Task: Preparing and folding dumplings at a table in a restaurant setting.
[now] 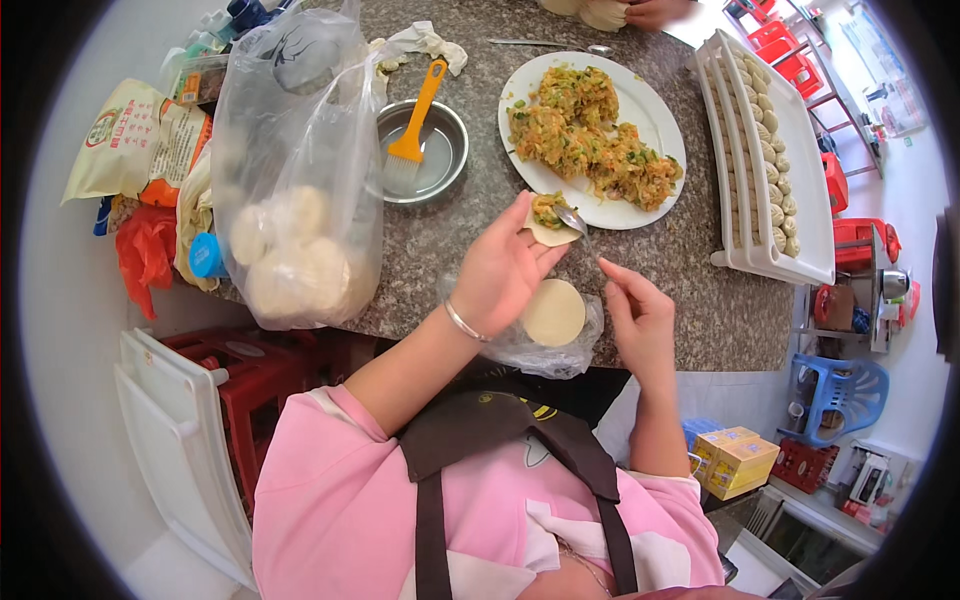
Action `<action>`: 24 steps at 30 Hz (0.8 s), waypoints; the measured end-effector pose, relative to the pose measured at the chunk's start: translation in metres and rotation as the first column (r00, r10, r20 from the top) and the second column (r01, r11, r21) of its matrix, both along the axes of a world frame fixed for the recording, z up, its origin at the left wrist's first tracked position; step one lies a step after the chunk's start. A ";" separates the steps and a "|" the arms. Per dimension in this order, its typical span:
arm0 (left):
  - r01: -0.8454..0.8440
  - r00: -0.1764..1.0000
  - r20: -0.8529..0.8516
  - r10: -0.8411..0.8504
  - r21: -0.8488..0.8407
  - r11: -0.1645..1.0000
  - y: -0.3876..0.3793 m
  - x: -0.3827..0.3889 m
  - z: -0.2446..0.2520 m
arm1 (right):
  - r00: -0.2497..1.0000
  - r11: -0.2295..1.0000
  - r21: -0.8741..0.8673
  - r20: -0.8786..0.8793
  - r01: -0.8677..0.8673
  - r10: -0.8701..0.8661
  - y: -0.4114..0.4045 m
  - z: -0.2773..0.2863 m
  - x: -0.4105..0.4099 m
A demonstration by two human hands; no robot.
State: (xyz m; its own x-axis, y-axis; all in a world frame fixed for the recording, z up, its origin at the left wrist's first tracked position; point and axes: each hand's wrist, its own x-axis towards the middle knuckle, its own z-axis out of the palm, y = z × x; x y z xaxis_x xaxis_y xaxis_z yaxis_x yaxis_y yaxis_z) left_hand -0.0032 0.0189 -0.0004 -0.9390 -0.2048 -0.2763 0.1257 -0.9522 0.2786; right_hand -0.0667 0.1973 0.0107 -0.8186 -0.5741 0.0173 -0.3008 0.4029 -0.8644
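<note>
My left hand [504,262] is palm up, holding a round dough wrapper [553,234] on its fingers. A lump of chopped vegetable filling [549,210] lies on that wrapper. With my right hand [637,311] I grip the thin handle of a metal spoon [571,219], whose bowl touches the filling. Just beyond is a white oval plate [667,135] heaped with more filling [589,139]. Below my hands, a stack of round wrappers [554,313] rests on a clear plastic bag [559,361].
A metal bowl [442,169] with an orange-handled brush [420,112] stands left of the plate, beside a large plastic bag [300,165] of dough rounds. Stacked white trays [814,217] of pleated dumplings [772,157] stand right. Another person's hand [660,13] is at the far edge.
</note>
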 end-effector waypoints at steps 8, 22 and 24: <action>0.011 0.997 0.081 -0.006 -0.063 0.998 0.011 0.000 0.001 | 0.982 0.980 -0.134 0.139 0.147 -0.128 0.004 -0.018 -0.024; 0.004 0.999 0.051 0.001 -0.105 0.995 -0.002 0.009 -0.001 | 0.917 0.991 -0.136 0.396 0.011 0.044 -0.003 -0.001 0.000; 0.035 0.999 0.039 -0.029 -0.155 0.987 -0.009 0.013 0.001 | 0.955 0.989 -0.147 0.288 -0.024 0.066 0.002 -0.005 -0.001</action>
State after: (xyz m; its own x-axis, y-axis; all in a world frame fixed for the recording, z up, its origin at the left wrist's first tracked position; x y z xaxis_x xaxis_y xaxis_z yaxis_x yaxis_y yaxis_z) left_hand 0.0100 0.0096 0.0003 -0.9355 -0.2181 -0.2778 0.0829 -0.9002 0.4275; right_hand -0.0678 0.1997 0.0060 -0.7735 -0.6192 -0.1351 -0.0425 0.2634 -0.9637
